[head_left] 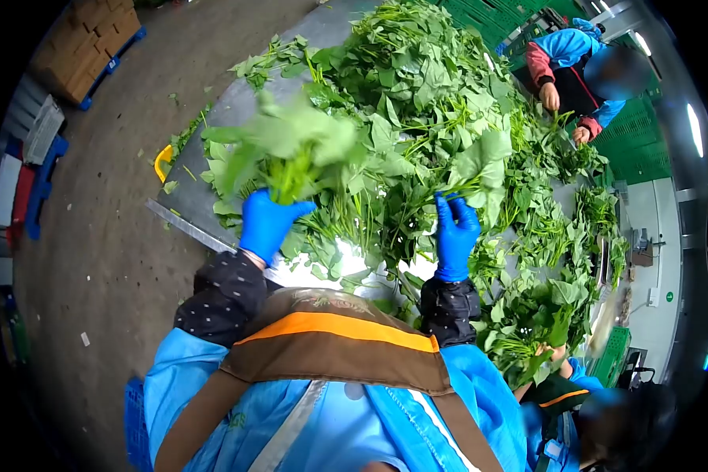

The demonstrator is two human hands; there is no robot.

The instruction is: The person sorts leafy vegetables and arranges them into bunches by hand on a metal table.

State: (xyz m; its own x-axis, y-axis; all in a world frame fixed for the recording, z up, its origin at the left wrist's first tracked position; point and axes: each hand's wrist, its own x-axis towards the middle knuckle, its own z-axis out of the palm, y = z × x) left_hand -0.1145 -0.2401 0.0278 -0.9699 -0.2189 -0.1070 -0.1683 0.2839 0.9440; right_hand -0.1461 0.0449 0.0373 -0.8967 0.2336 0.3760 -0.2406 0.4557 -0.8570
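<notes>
Left hand, blue-gloved: fingers closed round the stems of one leafy bunch, leaves blurred. Right hand, blue-gloved: one smaller sprig pinched at the stems between thumb and fingers. Beneath and beyond both: loose leafy greens, uncountable, heaped on one metal table. Co-workers, two: one far right, one near right. Green crates, several, far right, contents hidden. Cardboard boxes, stacked on one blue pallet, far left.
</notes>
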